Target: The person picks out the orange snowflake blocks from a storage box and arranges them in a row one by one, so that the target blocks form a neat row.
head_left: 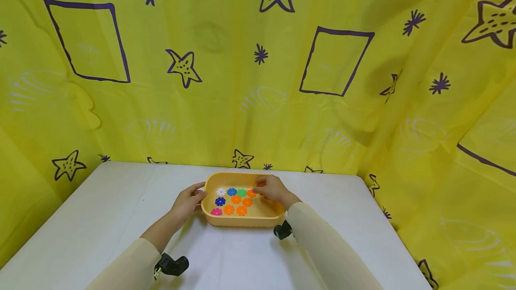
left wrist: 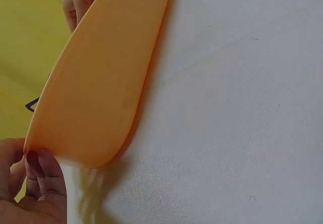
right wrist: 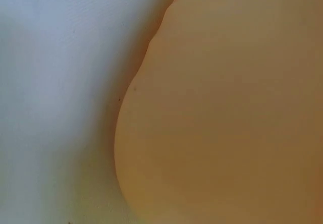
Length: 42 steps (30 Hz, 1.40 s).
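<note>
Two hands (head_left: pixel 189 201) gripping tray (head_left: pixel 242 222) rim

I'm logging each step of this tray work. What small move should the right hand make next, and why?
Probably pinch and lift the orange disc under its fingertips. The right hand is curled over the tray's far right part, touching that piece, while the left hand holds the tray's left rim. Whether the disc is gripped is unclear.

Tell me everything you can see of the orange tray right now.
The orange tray is a shallow, round-cornered rectangle of smooth, plastic-looking material, lying flat on the white table. Inside lie small flower-shaped discs: white, blue, green, pink and several orange. The left hand grips its left rim; the right hand rests over its far right corner, at an orange disc.
</note>
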Available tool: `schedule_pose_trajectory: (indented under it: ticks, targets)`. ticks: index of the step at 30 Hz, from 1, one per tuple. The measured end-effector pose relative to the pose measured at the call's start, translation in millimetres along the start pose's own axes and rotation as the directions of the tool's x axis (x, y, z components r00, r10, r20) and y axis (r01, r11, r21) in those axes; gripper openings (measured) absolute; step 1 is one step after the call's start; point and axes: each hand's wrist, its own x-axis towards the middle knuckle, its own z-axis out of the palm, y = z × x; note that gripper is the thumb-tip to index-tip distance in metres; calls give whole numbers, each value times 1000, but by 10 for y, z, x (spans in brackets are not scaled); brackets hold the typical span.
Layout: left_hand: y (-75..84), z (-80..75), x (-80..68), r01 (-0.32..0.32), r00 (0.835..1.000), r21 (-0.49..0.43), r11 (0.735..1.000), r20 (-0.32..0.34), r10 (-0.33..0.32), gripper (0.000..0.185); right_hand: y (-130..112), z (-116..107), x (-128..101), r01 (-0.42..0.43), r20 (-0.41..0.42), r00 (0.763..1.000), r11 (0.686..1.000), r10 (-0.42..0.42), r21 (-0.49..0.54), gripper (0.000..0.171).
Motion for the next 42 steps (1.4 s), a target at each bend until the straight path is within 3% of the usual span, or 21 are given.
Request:
schedule_pose_trajectory:
  ticks: [9,30,42]
  targets:
    - [-24,-4,9,8,1000,-7,1000,-7,-8,47,-2,56,28,-7,-54,999,1000,6,-20,35]
    - [-28,3,23,17,1000,-21,1000,-14,-18,47,116,222,103,1,-184,983,997,13,74,33]
    - [-72,13,33,9,1000,-59,998,-16,-10,47,84,252,88,-48,-231,971,997,62,68,32]
